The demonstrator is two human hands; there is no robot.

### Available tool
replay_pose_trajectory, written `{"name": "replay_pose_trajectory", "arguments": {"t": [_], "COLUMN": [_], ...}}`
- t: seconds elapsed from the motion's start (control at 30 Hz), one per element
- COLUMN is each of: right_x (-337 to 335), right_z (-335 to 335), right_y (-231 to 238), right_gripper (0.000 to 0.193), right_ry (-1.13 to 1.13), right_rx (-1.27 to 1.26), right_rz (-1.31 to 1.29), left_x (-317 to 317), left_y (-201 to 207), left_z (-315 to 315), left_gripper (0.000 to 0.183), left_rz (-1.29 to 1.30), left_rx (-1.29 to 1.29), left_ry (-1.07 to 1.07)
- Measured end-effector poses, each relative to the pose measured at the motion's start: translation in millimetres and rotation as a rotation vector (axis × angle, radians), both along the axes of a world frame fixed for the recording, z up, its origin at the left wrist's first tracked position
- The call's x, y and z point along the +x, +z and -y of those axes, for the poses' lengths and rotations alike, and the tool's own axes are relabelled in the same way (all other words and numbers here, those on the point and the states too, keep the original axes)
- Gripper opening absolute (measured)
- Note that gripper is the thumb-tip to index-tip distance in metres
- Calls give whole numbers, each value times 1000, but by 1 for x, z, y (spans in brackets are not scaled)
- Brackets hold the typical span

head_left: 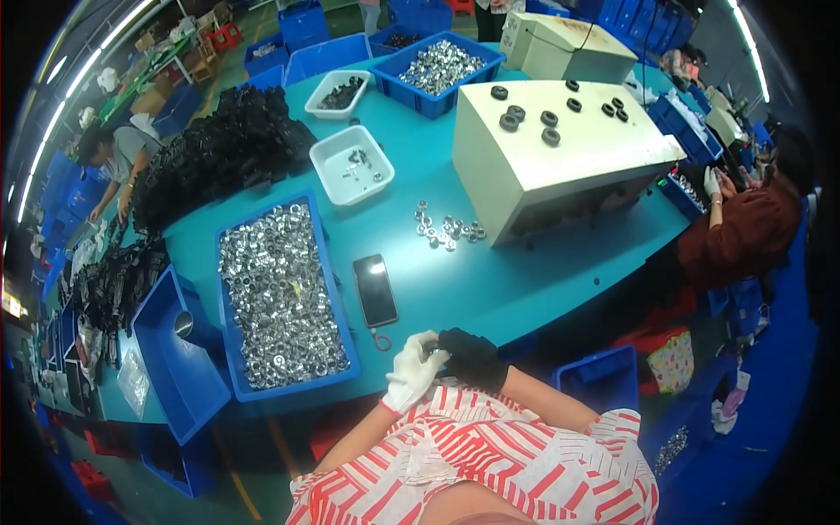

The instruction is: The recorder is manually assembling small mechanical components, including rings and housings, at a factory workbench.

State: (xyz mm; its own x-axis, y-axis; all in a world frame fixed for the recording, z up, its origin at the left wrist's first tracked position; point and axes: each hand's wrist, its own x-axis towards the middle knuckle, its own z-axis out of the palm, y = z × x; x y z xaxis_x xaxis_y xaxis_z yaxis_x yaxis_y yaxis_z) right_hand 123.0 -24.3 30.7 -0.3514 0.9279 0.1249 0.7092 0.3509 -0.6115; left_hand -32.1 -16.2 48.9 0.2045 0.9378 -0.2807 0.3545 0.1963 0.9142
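At the table's near edge my left hand, in a white glove, meets my right hand, in a black glove. The fingers of both are closed and pressed together around something small, hidden between the gloves. Beyond them lies a dark phone with a red strap loop. A blue bin full of small shiny metal rings stands left of my hands. Several loose metal rings lie on the teal tabletop farther off.
A cream metal box bears several black rings. White trays, another bin of metal parts and a heap of black parts stand farther back. A tilted blue bin is at left. Co-workers sit at right and far left.
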Motion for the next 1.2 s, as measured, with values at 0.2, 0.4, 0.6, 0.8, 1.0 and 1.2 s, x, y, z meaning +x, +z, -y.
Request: {"name": "replay_pose_trajectory", "arguments": {"t": [0.2,0.4,0.6,0.8,1.0,1.2], "right_x": [-5,0,0,9,18,8], "right_z": [-1,-7,-8,-15,-28,-36], "right_y": [4,0,0,9,11,-2], "right_gripper": [23,37,32,31,29,43], "right_ry": [-42,-26,-8,83,148,50], "right_rx": [-72,-41,-32,-155,-183,-176], "right_rz": [38,-105,20,163,142,-210], "left_x": [1,3,8,0,-3,-4], "left_y": [-13,-6,-4,-16,-5,-26], "left_z": [-3,-8,-1,-6,-14,-24], "left_gripper": [27,25,25,40,39,25], "left_rz": [227,391,117,157,105,639], "left_rx": [-24,-155,191,-176,-71,-371], "left_ry": [122,101,140,-58,-111,170]}}
